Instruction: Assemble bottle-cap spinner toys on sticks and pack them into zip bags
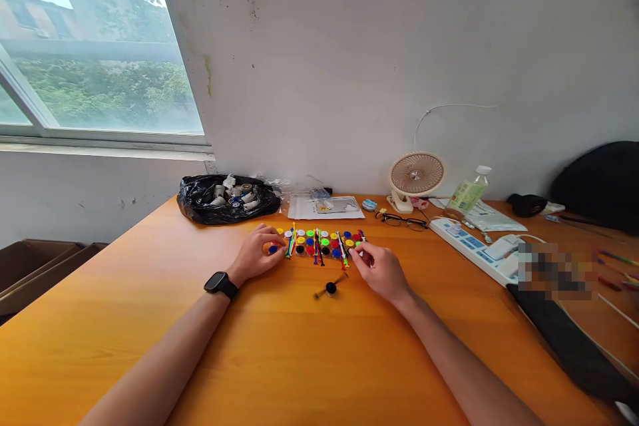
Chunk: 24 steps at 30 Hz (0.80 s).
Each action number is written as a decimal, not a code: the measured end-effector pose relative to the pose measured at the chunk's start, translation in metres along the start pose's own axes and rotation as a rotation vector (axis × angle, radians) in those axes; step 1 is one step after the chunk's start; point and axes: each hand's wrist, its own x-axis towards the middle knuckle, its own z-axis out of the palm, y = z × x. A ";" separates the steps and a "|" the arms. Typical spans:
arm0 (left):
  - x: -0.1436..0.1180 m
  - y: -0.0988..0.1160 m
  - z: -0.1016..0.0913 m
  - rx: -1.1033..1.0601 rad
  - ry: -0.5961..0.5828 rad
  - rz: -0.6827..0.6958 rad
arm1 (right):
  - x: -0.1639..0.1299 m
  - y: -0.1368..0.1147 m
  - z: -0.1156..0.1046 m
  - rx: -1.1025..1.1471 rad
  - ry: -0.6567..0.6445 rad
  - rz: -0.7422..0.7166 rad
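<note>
A row of small coloured discs point(310, 250) in yellow, white, blue, green, red and black lies on the table, with thin coloured plastic sticks point(317, 247) standing out between groups of them. My left hand point(255, 254) rests at the row's left end, thumb and forefinger curved apart around a blue disc point(272, 249). At the right end is my right hand point(382, 271), its thumb and forefinger pinched together beside the sticks; whatever lies between the fingertips is too small to make out. Nearer to me, a black disc point(330, 289) sits with a blurred thin piece across it.
Behind the row are a black plastic bag point(200, 203) of cans, white papers point(299, 208), glasses point(402, 220) and a small fan point(417, 174). To the right stand a bottle point(468, 193), a power strip point(466, 246) and a black pouch point(559, 339). The wooden table point(279, 359) meets the wall.
</note>
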 end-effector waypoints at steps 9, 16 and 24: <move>-0.003 0.000 0.003 0.012 -0.021 0.038 | -0.001 -0.003 0.000 0.036 -0.036 -0.018; -0.002 0.007 0.001 -0.020 0.005 0.015 | -0.002 -0.007 -0.001 0.068 -0.090 -0.045; -0.001 0.032 -0.001 -0.111 0.107 0.053 | -0.004 -0.011 0.001 0.076 -0.119 -0.062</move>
